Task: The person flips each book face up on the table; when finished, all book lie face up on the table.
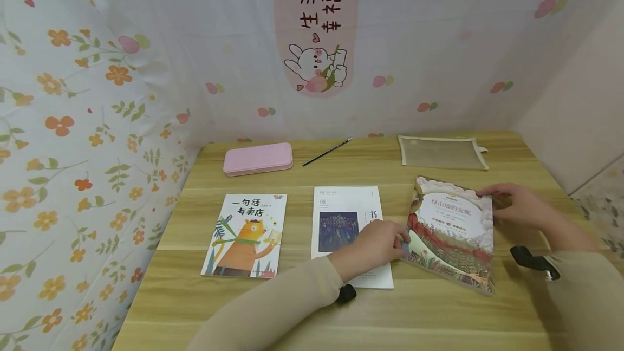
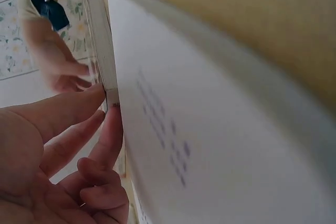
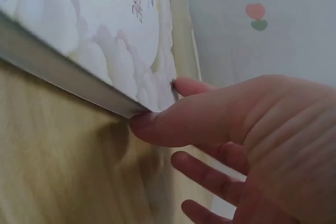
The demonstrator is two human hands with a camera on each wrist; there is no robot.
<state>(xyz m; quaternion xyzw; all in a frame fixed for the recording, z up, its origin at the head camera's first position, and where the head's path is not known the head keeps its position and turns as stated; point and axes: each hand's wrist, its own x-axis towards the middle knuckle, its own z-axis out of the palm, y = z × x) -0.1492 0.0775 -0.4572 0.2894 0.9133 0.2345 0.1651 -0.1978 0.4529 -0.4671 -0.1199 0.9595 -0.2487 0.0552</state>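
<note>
A thick paperback book with a cloud-and-meadow cover lies slightly turned at the right of the table. My left hand pinches its left edge between thumb and fingers. At its upper right corner, my right hand grips with thumb and index finger; in the right wrist view the other fingers spread below. A white book with a dark picture lies partly beneath my left hand and forearm, which hide some of its cover. In the left wrist view the white book looms close and blurred.
A bear-cover book lies at the left. Along the back are a pink pencil case, a dark pencil and a mesh zip pouch. Patterned cloth hangs behind and to the left of the wooden table.
</note>
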